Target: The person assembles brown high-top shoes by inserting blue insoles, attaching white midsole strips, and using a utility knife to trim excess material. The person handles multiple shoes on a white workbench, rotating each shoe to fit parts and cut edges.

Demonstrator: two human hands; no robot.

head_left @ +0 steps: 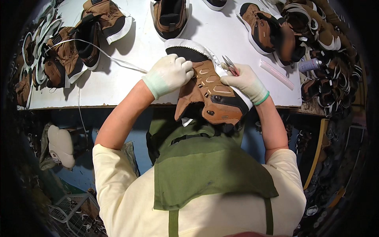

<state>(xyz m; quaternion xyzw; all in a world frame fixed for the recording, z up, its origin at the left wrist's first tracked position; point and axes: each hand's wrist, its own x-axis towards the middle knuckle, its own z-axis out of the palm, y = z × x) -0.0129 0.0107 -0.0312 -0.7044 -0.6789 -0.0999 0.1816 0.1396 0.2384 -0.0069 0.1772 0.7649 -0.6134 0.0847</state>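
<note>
A brown boot (217, 89) with a black toe and a white sole edge lies tilted across the table's front edge, its opening toward me. My left hand (169, 73), in a white glove, is closed against the boot's side near the toe; what its fingertips pinch is hidden. A white cord (125, 64) runs from the shoes at the left up to that hand's wrist. My right hand (245, 82), also gloved, grips small red-handled pliers (230, 65), jaws pointing away, and rests on the boot's white sole edge.
Brown and black shoes (170, 17) stand along the white table (138, 89). More shoes (258, 29) lie at the right beside a pink-white strip (277, 74). A spray can (310, 65) lies among piled shoes. A stool seat (60, 146) and wire basket (73, 209) are at lower left.
</note>
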